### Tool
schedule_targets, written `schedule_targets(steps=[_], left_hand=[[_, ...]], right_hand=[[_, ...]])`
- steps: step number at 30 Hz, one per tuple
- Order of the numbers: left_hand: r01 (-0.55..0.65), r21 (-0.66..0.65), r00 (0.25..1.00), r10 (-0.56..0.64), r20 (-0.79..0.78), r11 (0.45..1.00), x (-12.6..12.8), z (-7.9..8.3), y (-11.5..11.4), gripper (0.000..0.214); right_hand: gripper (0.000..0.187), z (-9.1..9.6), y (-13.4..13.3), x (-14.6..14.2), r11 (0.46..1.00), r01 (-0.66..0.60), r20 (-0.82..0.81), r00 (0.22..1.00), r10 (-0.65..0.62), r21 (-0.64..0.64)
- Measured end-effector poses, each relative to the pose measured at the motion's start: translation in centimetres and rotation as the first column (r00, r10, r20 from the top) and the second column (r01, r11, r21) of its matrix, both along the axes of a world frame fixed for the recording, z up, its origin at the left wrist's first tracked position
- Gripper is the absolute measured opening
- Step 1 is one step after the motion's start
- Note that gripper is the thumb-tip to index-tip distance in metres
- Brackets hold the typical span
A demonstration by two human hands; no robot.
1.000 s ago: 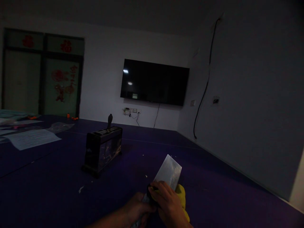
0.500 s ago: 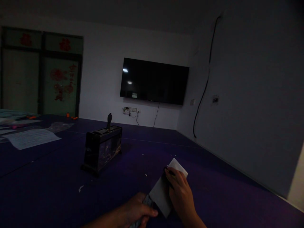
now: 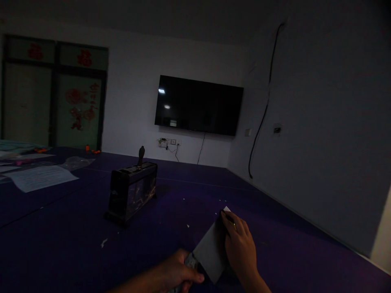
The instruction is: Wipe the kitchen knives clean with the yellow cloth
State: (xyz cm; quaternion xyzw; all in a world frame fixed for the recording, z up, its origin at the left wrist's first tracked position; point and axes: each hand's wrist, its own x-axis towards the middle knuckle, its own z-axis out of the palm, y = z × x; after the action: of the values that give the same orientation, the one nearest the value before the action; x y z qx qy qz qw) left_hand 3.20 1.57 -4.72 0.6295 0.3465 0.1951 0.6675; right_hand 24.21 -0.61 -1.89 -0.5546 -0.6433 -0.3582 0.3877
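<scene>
My left hand (image 3: 180, 272), at the bottom centre, is closed around the grey, patterned-looking handle of what looks like a cleaver (image 3: 210, 250). Its broad, pale, flat blade slants up and to the right. Across the blade's far part lies my right hand (image 3: 241, 244), fingers bent and pinched near the top corner. A small dark thing with a bit of yellow (image 3: 233, 224) shows at these fingers; its kind is too dim to tell. Ahead and to the left, a dark knife block (image 3: 132, 191) with clear sides stands on the table, one dark handle (image 3: 141, 156) sticking up from it.
White scraps (image 3: 104, 243) are scattered over the purple table (image 3: 76, 256). Printed paper (image 3: 42, 178) and clear plastic (image 3: 77, 162) lie at the left, with small orange things (image 3: 87, 148) farther back. A television (image 3: 198, 106) hangs on the far wall; a cable runs down the right wall.
My right hand has slid a little right along the blade, and less of the blade's far corner shows past its fingers. My left hand keeps its grip almost in place.
</scene>
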Motion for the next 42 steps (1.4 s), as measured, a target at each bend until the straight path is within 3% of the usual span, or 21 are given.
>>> schedule_targets(steps=[11, 16, 22, 25, 30, 34, 38, 42], left_hand=[[-0.091, -0.054, 0.996, 0.091, 0.005, 0.994, 0.1, 0.1, -0.1, 0.025], [-0.137, -0.073, 0.991, 0.137, -0.004, 0.988, 0.1, 0.2, -0.2, 0.020], [-0.096, -0.057, 0.995, 0.096, -0.013, 0.994, 0.3, 0.5, -0.4, 0.008], [-0.121, -0.063, 0.993, 0.121, -0.003, 0.991, 0.3, 0.1, -0.3, 0.014], [-0.093, -0.060, 0.996, 0.092, -0.014, 0.994, 0.1, 0.3, -0.4, 0.023], [-0.047, -0.029, 0.998, 0.045, -0.052, 0.998, -0.1, 1.2, -0.8, 0.022], [-0.107, -0.034, 0.987, 0.101, -0.126, 0.994, -0.2, 1.8, -1.0, 0.026], [-0.136, -0.066, 0.981, 0.125, -0.150, 0.988, -0.1, 1.9, -1.2, 0.029]], right_hand=[[0.064, -0.2, -0.3, -1.6, 0.992, -0.117, 0.003, 0.993, 0.117, -0.045], [0.066, -0.7, -0.5, -2.4, 0.982, -0.119, 0.041, 0.991, 0.126, -0.144], [0.064, -0.7, -0.8, -2.8, 0.971, -0.135, 0.077, 0.985, 0.153, -0.199], [0.063, -0.7, -0.6, -2.6, 0.974, -0.143, 0.065, 0.986, 0.157, -0.175], [0.057, -0.5, -0.3, -1.5, 0.994, -0.097, 0.030, 0.995, 0.099, -0.054], [0.049, -0.1, -0.1, -0.3, 1.000, 0.012, 0.000, 1.000, -0.012, 0.008], [0.045, -0.1, 0.1, 0.7, 0.991, 0.131, -0.045, 0.990, -0.131, 0.000], [0.043, -0.2, 0.2, 1.0, 0.991, 0.132, -0.075, 0.988, -0.134, -0.036]])
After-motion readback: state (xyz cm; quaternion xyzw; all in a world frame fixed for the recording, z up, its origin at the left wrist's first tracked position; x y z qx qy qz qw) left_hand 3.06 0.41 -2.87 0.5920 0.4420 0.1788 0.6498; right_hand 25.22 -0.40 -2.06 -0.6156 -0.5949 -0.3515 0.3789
